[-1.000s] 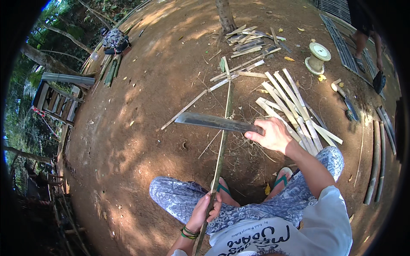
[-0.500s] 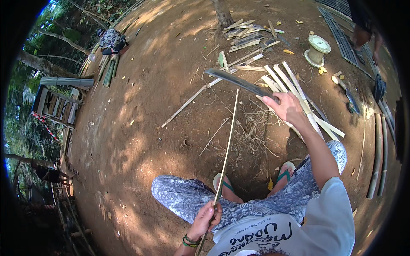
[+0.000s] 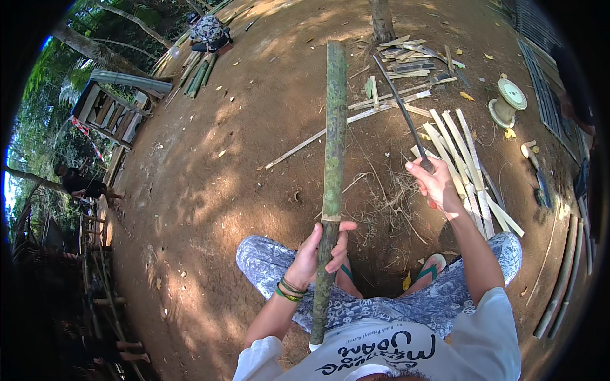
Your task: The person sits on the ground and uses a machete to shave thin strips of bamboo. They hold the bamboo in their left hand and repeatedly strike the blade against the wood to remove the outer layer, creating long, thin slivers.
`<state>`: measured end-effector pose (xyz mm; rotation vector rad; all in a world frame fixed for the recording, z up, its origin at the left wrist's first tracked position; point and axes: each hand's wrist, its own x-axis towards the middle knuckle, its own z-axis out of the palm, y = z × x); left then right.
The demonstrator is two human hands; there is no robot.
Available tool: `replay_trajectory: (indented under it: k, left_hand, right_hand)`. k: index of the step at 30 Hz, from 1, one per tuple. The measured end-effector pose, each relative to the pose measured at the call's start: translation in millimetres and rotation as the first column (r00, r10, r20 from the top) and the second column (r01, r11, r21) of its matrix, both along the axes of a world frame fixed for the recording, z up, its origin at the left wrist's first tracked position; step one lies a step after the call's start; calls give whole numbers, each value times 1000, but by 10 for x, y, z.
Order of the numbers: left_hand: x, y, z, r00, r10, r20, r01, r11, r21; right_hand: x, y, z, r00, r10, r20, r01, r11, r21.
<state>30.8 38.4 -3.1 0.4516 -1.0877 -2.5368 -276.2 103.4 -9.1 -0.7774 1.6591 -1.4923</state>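
My left hand [image 3: 306, 257] is closed around the lower part of a split bamboo strip [image 3: 335, 140]. The strip stands lengthwise before me, its broad, mottled green face showing and a pale ring at the joint just above my fingers. Its lower end reaches close to my shirt. In my right hand [image 3: 440, 185] is the handle of a machete [image 3: 401, 105], gripped with the thumb on top. The long dark blade points away from me, seen almost edge-on, to the right of the bamboo and apart from it.
Pale split bamboo strips [image 3: 476, 165] lie fanned beyond my right knee, with more offcuts [image 3: 413, 60] by a tree trunk [image 3: 381, 19]. A wooden spool [image 3: 507, 105], another blade [image 3: 541, 184] and poles [image 3: 559, 279] are on the right. A person [image 3: 211, 32] crouches by green bamboo far left.
The bamboo strip has turned from edge-on to its broad green face and straightened up. My right hand has swung the machete from pointing left to pointing away. The whole view has shifted slightly.
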Motion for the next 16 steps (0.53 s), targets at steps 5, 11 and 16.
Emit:
replay_trajectory:
  k: [5, 11, 16]
  left_hand:
    - [-492, -450, 176, 973, 223, -63, -231, 932, -280]
    - [-879, -974, 465, 784, 589, -195, -588, 605, -538]
    - [-1162, -997, 449, 514, 771, -377, -841, 365, -400]
  right_hand:
    - [22, 37, 73, 998, 13, 54, -10, 999, -46]
    - [185, 131, 136, 976, 174, 130, -154, 976, -151]
    - [381, 182, 75, 905, 364, 218, -344, 930, -128]
